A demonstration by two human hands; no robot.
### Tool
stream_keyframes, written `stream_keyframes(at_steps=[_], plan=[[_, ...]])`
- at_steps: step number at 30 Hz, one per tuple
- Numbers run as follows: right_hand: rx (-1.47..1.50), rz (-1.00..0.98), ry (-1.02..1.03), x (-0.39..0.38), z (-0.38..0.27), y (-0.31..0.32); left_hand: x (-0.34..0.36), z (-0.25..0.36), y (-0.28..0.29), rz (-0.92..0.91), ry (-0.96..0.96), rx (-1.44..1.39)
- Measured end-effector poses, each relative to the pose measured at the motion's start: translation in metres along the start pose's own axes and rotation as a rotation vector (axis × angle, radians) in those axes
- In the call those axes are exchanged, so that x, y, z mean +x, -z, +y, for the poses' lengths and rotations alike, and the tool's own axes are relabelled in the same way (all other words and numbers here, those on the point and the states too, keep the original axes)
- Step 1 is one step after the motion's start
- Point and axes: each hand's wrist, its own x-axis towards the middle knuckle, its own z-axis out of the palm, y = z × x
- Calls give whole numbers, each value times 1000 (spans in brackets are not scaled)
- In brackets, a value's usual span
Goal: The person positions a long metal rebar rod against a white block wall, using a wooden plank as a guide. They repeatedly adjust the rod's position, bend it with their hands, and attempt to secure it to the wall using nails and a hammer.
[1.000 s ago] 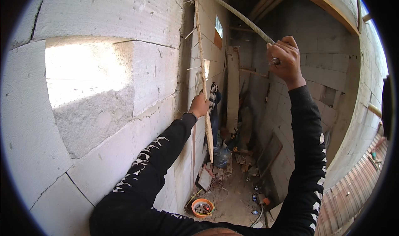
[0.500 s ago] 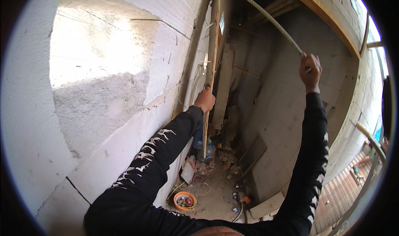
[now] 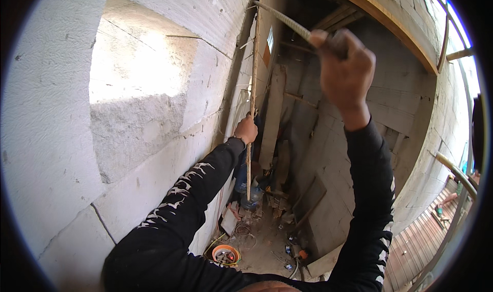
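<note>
Here the left of the scene is filled by a wall of pale, rough-grained aerated blocks (image 3: 128, 102), their mortar joints showing as thin dark lines and a sunlit patch lying across one block; the wall runs away toward a far corner and leaves only a narrow shaft of open room beside it. Along that wall's far edge stands a thin wooden slat (image 3: 252, 86), upright and nearly touching the blocks, and the left hand (image 3: 246, 129) is closed around it about midway up, fingers wrapped tight. Below, far down the shaft, the floor (image 3: 267, 240) is cluttered with boards and scraps, a clear water bottle (image 3: 252, 197) and an orange bucket (image 3: 226, 254) near the foot of the wall. To the right, near the camera and raised high, the right hand (image 3: 344, 68) is clenched in a fist around a ribbed steel rod (image 3: 282, 19) that slants up and leftward toward the top of the slat. Farther right a second block wall (image 3: 390, 112) closes the shaft, topped by a curved timber beam (image 3: 390, 22), with a pipe (image 3: 457, 171) at the right edge.
</note>
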Motion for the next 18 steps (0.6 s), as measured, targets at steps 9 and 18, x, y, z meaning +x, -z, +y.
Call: stream_keyframes(at_steps=[9, 18], plan=[[-162, 376, -86, 50, 9, 4, -4, 0, -4, 71, 5, -26], [-213, 167, 42, 65, -12, 9, -6, 3, -1, 1, 36, -51]])
